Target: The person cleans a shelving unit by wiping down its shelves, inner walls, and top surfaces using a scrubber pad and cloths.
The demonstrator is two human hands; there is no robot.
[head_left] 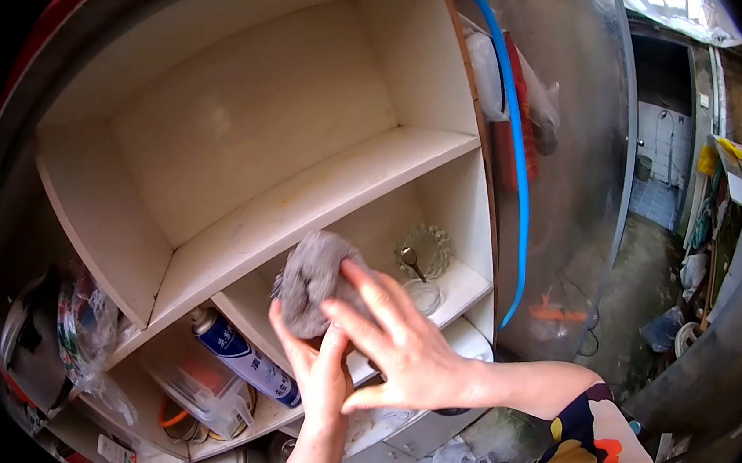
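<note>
A crumpled grey cloth [309, 283] is held up in front of the lower shelves of a white cabinet [243, 176]. My left hand [320, 364] grips it from below, fingers bent around its lower part. My right hand [401, 340] reaches in from the right, its fingers spread, with the fingertips touching the cloth's right side. Behind the hands, a compartment holds a glass dish [424, 249] with a beaded rim and a small metal-headed item [410, 257]. Part of the cloth's underside is hidden by my fingers.
Lower left, a blue and white spray can [245, 357] lies beside a clear plastic box [206, 398]. Plastic-wrapped items [84, 330] are at the far left. A blue hose [519, 156] hangs right of the cabinet. Beyond are a doorway [663, 125] and stacked clutter.
</note>
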